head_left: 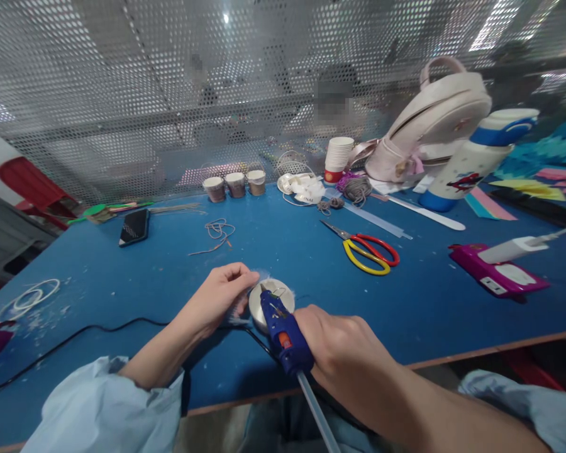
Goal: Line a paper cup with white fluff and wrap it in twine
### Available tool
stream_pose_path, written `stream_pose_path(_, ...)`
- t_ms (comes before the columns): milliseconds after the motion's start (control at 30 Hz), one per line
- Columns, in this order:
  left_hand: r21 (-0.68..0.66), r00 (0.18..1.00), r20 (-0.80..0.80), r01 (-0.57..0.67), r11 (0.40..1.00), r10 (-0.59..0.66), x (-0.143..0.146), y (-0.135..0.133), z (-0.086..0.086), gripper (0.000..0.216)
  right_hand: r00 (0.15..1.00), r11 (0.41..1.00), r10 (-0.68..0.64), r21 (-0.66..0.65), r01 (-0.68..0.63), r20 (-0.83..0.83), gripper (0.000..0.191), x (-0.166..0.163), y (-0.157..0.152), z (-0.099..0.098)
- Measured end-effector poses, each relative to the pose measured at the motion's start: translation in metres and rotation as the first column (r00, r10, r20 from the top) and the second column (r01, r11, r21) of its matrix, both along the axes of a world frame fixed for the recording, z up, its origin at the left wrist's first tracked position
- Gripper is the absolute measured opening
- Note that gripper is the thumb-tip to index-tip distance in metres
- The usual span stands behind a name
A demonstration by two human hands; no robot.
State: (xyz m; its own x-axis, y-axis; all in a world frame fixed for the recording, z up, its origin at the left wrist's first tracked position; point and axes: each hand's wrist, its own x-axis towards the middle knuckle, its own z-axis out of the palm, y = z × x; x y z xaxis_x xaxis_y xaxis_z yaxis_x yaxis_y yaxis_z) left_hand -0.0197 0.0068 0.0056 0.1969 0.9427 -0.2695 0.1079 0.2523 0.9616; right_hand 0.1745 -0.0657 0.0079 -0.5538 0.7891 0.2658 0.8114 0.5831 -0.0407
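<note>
My right hand (pixel 342 346) is closed around a blue hot glue gun (pixel 283 333) with a clear glue stick poking out of its back. The gun's nozzle rests on a small round pale object (pixel 279 294) lying on the blue table (pixel 429 302). My left hand (pixel 221 296) has its fingers pinched together at the left edge of that round object, holding it. A black cord (pixel 75 336) runs from under my left wrist off to the left.
Two pairs of scissors, red and yellow (pixel 368 251), lie beyond my hands. A phone (pixel 134 226), three small cups (pixel 236 184), a stack of paper cups (pixel 338 157), string, a pink bag (pixel 434 126), a white bottle (pixel 471 157) and a magenta device (pixel 497 274) stand further out. Perforated metal screen behind.
</note>
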Motion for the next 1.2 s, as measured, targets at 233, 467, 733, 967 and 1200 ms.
stream_pose_path(233, 0.000, 1.000, -0.002, 0.002, 1.000, -0.002, 0.000, -0.001, 0.000, 0.031, 1.000, 1.000, -0.003, -0.029, 0.003, 0.003, 0.022, 0.000, 0.000, -0.002)
stream_pose_path(467, 0.016, 1.000, 0.005, 0.006, 1.000, -0.006, 0.000, -0.002, 0.001, 0.032, 0.999, 0.961, 0.012, -0.274, -0.023, -0.042, 0.020, 0.001, 0.002, 0.007)
stream_pose_path(733, 0.018, 1.000, 0.004, 0.005, 1.000, -0.005, -0.001, -0.002, 0.000, 0.031, 0.997, 0.965, 0.019, -0.261, -0.039, -0.078, 0.019, 0.003, 0.001, 0.003)
stream_pose_path(967, 0.016, 1.000, 0.006, 0.003, 1.000, -0.003, -0.001, -0.002, 0.000, 0.032, 0.996, 0.969, -0.004, -0.246, -0.019, -0.094, 0.020, 0.003, 0.001, 0.002)
stream_pose_path(1200, 0.011, 1.000, -0.003, -0.005, 1.000, 0.005, 0.000, -0.002, 0.000, 0.030, 0.986, 0.924, -0.019, -0.381, -0.047, -0.167, 0.018, 0.005, 0.000, 0.008)
